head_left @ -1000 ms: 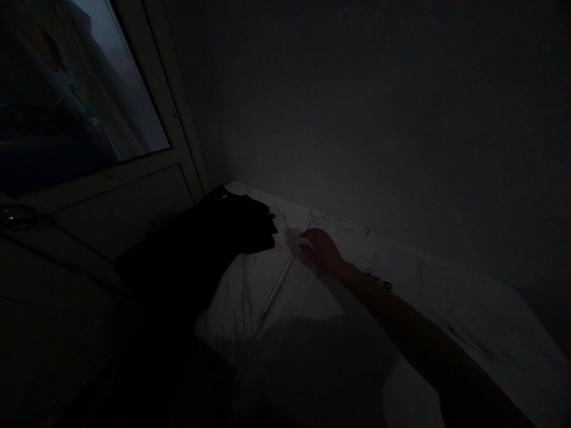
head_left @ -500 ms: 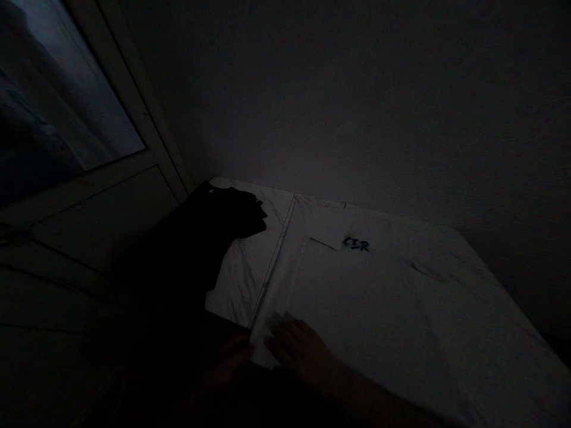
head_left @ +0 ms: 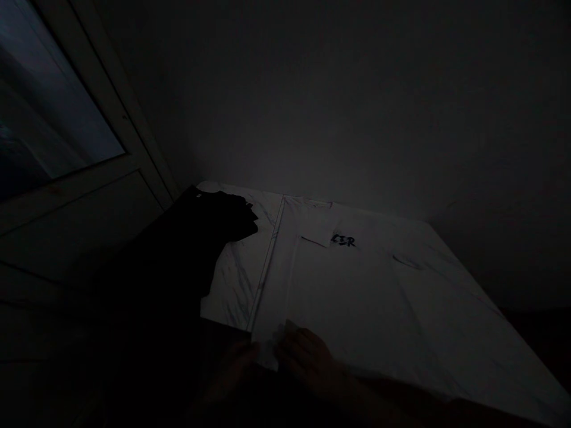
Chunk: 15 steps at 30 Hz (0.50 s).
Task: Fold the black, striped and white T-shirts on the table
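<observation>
The picture is very dark. A white shirt (head_left: pixel 330 297) with dark lettering near its collar lies spread on a marble-patterned table (head_left: pixel 236 279); its left side is folded into a long strip. At the near end of that strip, my right hand (head_left: pixel 307 356) touches the fabric with its fingers bent and close together. Just left of it, my left hand (head_left: pixel 234 362) is at the hem corner by the table's front edge, its fingers mostly lost in shadow. Black shirts (head_left: pixel 178 249) lie stacked on the table's left part.
A door (head_left: pixel 89 184) with a glass pane stands at the left. Behind the table rises a grey wall (head_left: pixel 312 107). The table's front edge runs below both hands.
The view has shifted slightly, moving the table left in the picture. My right hand has moved a little down toward the hem, and its fingers are more bent. My left hand stays by the corner.
</observation>
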Each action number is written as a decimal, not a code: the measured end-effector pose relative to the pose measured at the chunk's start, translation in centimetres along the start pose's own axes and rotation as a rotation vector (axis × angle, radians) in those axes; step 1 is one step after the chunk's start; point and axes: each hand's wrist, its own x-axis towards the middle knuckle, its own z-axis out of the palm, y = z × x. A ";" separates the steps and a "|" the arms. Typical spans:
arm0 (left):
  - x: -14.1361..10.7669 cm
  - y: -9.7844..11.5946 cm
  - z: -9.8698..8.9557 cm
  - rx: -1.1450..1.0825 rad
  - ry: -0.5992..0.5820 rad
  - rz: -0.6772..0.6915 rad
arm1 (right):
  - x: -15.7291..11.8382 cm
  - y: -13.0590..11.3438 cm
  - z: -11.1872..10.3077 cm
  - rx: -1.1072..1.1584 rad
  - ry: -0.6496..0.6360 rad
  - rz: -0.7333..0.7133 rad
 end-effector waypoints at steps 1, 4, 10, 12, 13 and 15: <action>-0.1 0.0 0.2 -0.012 -0.006 -0.024 | -0.2 0.0 0.0 0.010 -0.004 -0.003; -0.5 -0.2 0.3 -0.102 0.024 -0.117 | -0.6 0.1 0.4 0.032 -0.040 0.004; -0.9 -1.0 -2.1 0.012 0.155 -0.205 | -1.0 -0.3 0.2 0.004 -0.085 -0.005; -0.8 0.1 -3.2 0.229 0.136 -0.076 | -1.0 0.1 -0.4 0.029 -0.112 0.001; -0.6 1.2 -3.7 0.341 0.110 0.028 | -0.9 0.7 -0.6 0.053 -0.123 0.021; 0.5 4.2 -4.2 0.561 0.064 0.295 | 0.1 2.7 -0.5 0.097 -0.125 0.093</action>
